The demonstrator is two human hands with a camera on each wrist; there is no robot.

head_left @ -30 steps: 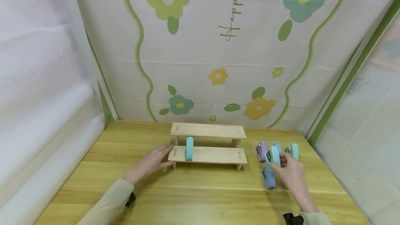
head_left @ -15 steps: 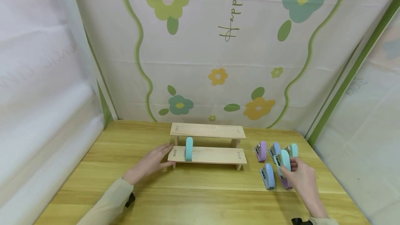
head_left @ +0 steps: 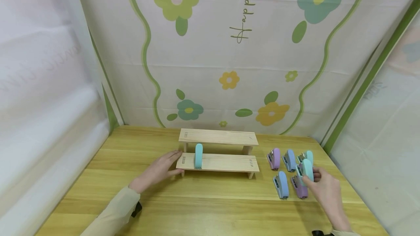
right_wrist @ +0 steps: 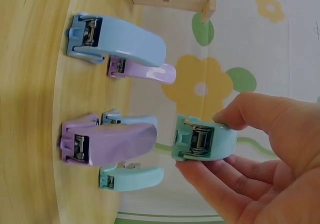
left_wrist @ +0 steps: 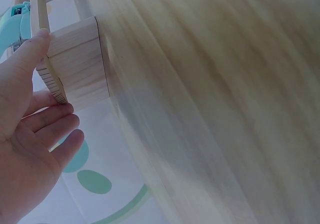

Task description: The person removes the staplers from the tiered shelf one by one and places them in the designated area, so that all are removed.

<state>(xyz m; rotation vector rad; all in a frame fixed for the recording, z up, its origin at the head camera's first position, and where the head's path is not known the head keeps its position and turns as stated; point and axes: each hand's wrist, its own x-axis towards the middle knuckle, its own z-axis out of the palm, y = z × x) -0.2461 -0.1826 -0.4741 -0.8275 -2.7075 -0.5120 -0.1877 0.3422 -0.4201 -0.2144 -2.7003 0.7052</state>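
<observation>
My right hand pinches a mint-green stapler between thumb and fingers. In the right wrist view the stapler is raised off the table; in the head view it overlaps the front purple stapler and another mint stapler behind it. My left hand grips the left end of the lower board of a two-tier wooden rack, thumb on one face and fingertips at the other. On that board, near its left end, sits a turquoise stapler.
Left of the right hand on the wooden table stand a front blue stapler, a rear purple stapler and a rear blue stapler. The rack's upper board is bare. A flowered cloth hangs behind the table.
My right hand has moved right and slightly nearer with the mint stapler, from over the front blue stapler to over the front purple one. The left hand and rack stay put.
</observation>
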